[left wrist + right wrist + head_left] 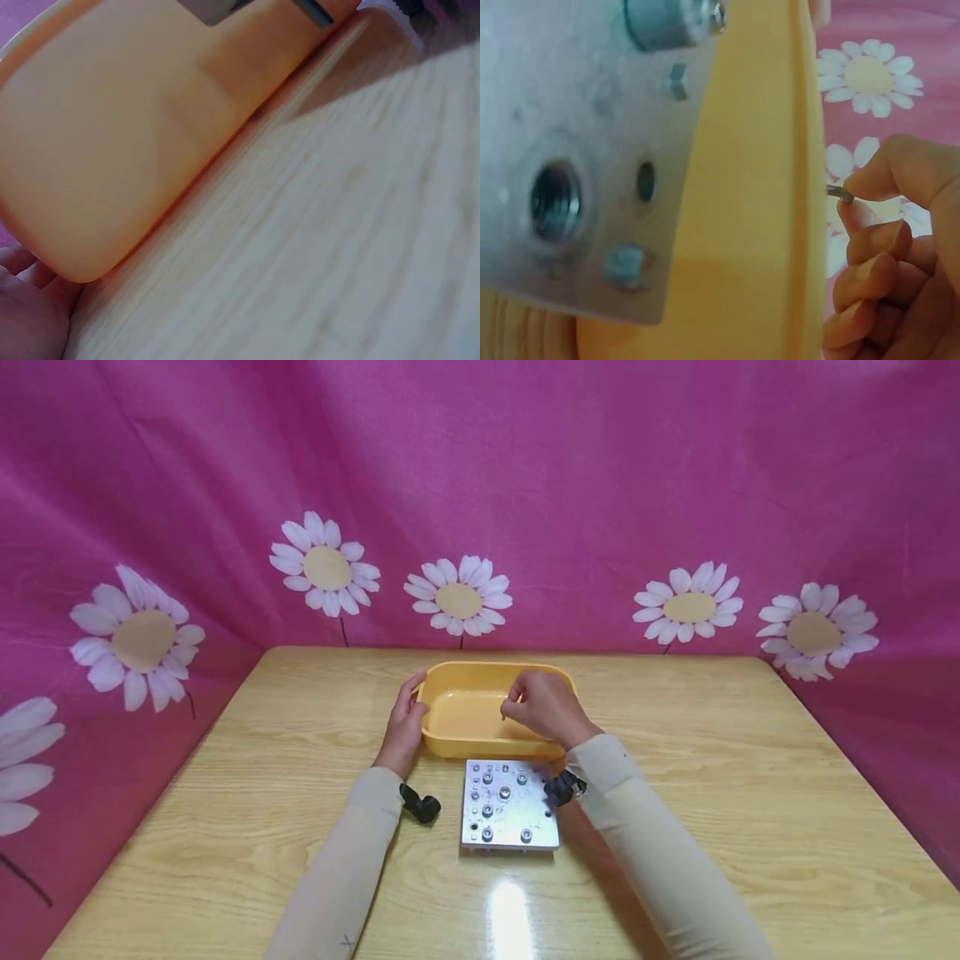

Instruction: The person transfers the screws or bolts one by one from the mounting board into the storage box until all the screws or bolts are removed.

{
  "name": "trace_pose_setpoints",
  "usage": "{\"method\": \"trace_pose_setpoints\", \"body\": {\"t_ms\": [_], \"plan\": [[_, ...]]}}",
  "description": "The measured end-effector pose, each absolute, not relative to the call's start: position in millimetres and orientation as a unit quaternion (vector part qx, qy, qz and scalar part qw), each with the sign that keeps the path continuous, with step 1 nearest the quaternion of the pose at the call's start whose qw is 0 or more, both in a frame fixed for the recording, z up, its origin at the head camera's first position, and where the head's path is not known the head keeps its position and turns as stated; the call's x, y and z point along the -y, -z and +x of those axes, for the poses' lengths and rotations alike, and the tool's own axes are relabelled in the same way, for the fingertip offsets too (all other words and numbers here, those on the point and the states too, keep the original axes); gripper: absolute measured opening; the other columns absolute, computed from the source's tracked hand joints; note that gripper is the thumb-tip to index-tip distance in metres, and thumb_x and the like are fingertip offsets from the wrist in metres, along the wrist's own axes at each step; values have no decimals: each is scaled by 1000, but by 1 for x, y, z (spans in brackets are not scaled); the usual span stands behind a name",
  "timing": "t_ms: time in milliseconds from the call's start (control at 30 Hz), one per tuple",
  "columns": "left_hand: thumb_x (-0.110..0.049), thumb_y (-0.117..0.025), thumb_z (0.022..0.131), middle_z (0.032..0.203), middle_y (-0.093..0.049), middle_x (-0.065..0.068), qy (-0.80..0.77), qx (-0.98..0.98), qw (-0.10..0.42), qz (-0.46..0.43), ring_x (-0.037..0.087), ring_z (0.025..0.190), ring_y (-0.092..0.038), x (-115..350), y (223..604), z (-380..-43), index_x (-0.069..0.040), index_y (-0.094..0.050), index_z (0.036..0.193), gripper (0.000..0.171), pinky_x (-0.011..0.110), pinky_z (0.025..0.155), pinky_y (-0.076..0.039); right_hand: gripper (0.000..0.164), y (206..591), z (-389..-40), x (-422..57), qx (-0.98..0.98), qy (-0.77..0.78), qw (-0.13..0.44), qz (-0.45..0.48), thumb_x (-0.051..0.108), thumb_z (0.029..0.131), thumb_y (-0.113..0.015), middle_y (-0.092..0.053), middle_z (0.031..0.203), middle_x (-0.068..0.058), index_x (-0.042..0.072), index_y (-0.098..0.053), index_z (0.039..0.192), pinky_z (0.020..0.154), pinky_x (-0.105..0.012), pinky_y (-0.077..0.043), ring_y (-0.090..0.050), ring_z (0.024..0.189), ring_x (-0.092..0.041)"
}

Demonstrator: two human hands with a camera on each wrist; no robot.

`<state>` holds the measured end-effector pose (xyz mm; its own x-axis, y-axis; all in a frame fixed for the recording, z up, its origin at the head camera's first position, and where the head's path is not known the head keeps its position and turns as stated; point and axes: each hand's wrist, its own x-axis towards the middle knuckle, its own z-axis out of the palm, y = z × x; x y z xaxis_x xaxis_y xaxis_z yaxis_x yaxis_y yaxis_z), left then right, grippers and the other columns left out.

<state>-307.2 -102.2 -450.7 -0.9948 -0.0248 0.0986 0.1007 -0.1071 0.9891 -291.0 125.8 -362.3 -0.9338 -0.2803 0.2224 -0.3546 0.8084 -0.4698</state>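
A yellow plastic basin (457, 748) stands on the table. At its left end my left hand (405, 727) grips the rim, fingers along the outer side and thumb near the front. Part of that hand (34, 315) shows at the basin's corner in the left wrist view. Above the basin's inside, my right hand (551, 703) pinches a small metal bolt (840, 193) between thumb and forefinger, its other fingers curled in. Just in front of the basin lies a square metal plate (525, 814) with several socket-head screws and some open holes, one visibly threaded.
The wooden table (750, 793) extends to both sides and towards me. A pink curtain (570, 485) with large white flowers hangs behind it. Black wrist cameras, such as the left one (426, 809), sit on both wrists, the right one close over the plate's edge.
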Motion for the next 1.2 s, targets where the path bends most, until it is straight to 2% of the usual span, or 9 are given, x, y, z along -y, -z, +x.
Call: {"method": "trace_pose_setpoints", "body": {"t_ms": [300,500,733,900,1100,1200], "plan": [[-4,-37,93,147,-40,14,743,668,34,-38,29,122,-48,100,450,-308,-20,-38,147,56,42,94,-45,11,365,-296,-131,956,-255,40,137,24,79,-65,-62,73,1,13,-67,75,58,-29,-41,-50,60,-14],[-4,-37,94,147,-39,15,751,659,28,-37,33,125,-46,98,450,-308,-21,-38,147,56,48,99,-43,13,364,-297,-131,959,-248,43,132,25,80,-65,-62,72,0,12,-67,77,58,-28,-41,-50,60,-14],[-5,-38,93,144,-41,14,749,662,24,-28,30,122,-47,99,452,-306,-21,-37,147,56,44,97,-45,14,365,-297,-128,957,-248,59,137,25,81,-65,-61,70,2,12,-69,76,61,-29,-42,-51,62,-15],[-5,-39,92,142,-43,15,741,671,31,-21,29,118,-49,100,453,-304,-19,-37,148,57,40,92,-46,23,365,-295,-124,958,-250,57,128,33,85,-65,-60,68,1,11,-70,83,62,-31,-44,-52,63,-17],[-5,-39,92,139,-44,17,741,670,38,-22,31,118,-49,102,453,-306,-21,-39,146,56,44,94,-44,31,361,-294,-122,961,-246,48,121,38,87,-65,-65,81,-1,8,-70,94,67,-32,-47,-55,69,-17],[-4,-39,92,140,-43,19,745,665,35,-28,33,120,-47,103,453,-306,-20,-39,146,56,47,97,-42,33,360,-293,-122,961,-243,46,122,38,87,-65,-64,80,-2,7,-70,95,66,-31,-47,-55,68,-18]]}}
